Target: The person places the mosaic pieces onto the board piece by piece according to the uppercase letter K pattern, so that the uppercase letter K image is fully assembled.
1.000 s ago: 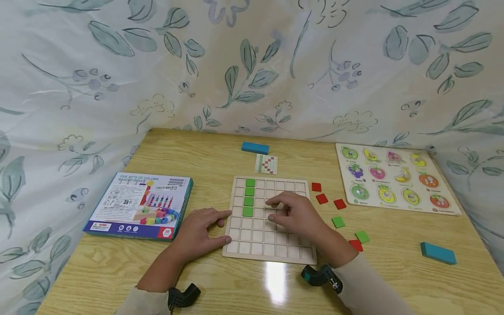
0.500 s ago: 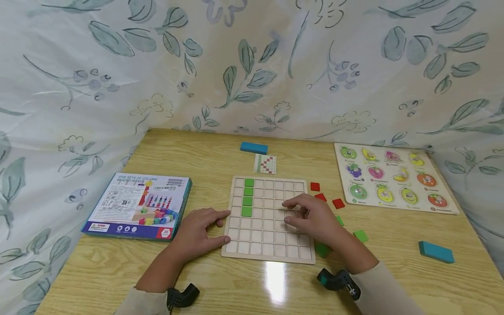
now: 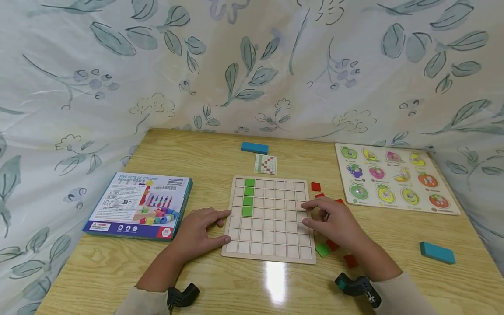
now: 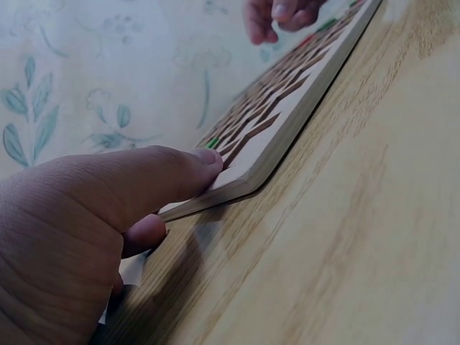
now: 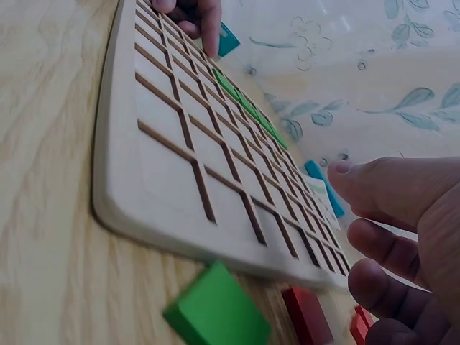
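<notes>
- Counter point(image 3: 220, 157): wood-grain top, backed by a leaf-print curtain point(image 3: 252, 65).
- Fruit puzzle board point(image 3: 395, 178): lies at the far right of the counter; the labels under the fruit pieces are too small to read.
- Box point(image 3: 139, 205): lies left of the grid board. Printed title reads "FIVE SETS OF COLUMN BEADED BOXES"; a red tag in its near corner shows "36".
- Grid board point(image 3: 269, 218): flat at the centre of the counter. Four green tiles point(image 3: 248, 197) fill one column near its left edge.
- Left hand point(image 3: 201, 232): rests at the left edge of the grid board, fingers extended and thumb against the rim; the grip is loose and holds nothing.
- Right hand point(image 3: 334, 221): hovers over the right edge of the grid board, fingers relaxed and slightly spread; the grip holds nothing visible.
- Blue blocks point(image 3: 437, 252): one near right, one at the far edge.
- Pattern card point(image 3: 265, 164): behind the grid board, showing a red and green chequer diagram.
- Loose tiles: a green tile point(image 3: 323, 250) and red tiles point(image 3: 350, 260) beside the right hand.
</notes>
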`<state>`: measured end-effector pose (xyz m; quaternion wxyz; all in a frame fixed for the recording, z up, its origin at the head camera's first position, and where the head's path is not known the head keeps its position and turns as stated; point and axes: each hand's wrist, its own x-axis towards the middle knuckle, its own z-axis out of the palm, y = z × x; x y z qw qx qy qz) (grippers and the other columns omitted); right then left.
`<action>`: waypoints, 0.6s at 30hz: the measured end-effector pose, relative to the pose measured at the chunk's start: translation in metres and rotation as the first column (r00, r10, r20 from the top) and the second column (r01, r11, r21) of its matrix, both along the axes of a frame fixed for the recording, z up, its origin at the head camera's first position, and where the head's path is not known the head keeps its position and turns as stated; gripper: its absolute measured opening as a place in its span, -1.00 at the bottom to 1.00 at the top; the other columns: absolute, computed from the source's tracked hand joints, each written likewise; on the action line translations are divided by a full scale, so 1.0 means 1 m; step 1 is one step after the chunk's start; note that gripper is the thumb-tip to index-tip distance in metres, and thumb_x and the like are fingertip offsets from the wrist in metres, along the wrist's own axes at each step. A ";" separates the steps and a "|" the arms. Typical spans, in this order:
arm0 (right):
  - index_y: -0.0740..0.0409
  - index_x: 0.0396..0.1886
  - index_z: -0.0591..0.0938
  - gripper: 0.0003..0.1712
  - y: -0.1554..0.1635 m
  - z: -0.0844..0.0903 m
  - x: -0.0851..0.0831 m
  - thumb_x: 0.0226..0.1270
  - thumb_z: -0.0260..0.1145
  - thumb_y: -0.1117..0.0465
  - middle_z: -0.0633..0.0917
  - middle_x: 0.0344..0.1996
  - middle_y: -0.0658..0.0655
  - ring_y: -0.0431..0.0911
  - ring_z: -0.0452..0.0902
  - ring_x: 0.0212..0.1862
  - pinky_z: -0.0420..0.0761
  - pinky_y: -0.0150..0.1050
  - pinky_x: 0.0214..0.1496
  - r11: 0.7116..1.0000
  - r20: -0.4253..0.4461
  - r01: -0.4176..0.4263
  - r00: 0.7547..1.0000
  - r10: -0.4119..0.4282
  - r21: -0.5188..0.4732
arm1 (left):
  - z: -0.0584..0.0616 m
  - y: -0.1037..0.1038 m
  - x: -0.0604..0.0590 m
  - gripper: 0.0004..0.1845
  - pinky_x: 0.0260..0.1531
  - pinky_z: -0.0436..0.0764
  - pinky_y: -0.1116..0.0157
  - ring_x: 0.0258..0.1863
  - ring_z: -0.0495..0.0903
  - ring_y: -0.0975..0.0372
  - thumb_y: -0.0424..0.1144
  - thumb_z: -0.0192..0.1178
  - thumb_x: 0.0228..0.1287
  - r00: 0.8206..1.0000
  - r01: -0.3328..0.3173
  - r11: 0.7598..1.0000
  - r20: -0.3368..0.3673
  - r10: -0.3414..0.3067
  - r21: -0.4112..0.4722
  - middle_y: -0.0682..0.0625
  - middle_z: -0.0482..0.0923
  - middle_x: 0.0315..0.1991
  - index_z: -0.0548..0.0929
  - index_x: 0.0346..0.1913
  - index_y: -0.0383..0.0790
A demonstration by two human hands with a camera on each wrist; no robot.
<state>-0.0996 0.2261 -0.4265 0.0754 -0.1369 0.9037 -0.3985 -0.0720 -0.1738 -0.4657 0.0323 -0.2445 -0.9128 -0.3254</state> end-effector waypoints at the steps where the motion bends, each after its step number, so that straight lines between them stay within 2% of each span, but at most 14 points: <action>1: -0.03 0.12 0.81 -0.60 0.003 0.000 0.000 0.28 0.64 0.18 0.66 -0.25 0.00 -0.04 0.51 -0.32 0.52 -0.29 -0.41 1.000 0.001 0.005 1.000 -0.005 -0.001 | 0.000 0.000 0.000 -0.38 -0.15 0.47 0.17 -0.27 0.44 0.36 0.06 0.60 0.18 1.000 0.000 1.000 0.000 0.000 -0.001 0.31 0.55 -0.24 0.76 0.29 -0.05; 13: 0.01 0.12 0.79 -0.60 0.036 -0.001 0.006 0.29 0.63 0.18 0.69 -0.13 -0.01 -0.11 0.49 -0.32 0.48 -0.30 -0.38 0.996 -0.076 0.041 0.997 -0.034 0.084 | 0.000 0.001 -0.001 -0.37 -0.14 0.47 0.17 -0.28 0.44 0.35 0.04 0.61 0.16 1.000 0.001 1.000 0.002 -0.001 0.001 0.30 0.56 -0.24 0.76 0.29 -0.05; 18: 0.00 0.12 0.79 -0.60 0.051 0.000 0.007 0.29 0.63 0.19 0.68 -0.18 -0.01 -0.11 0.46 -0.33 0.46 -0.30 -0.39 0.992 -0.072 0.049 0.997 -0.041 0.113 | 0.000 0.001 -0.001 -0.38 -0.18 0.45 0.20 -0.30 0.41 0.37 0.05 0.61 0.17 1.000 0.000 1.000 -0.002 0.000 0.000 0.30 0.55 -0.24 0.76 0.29 -0.05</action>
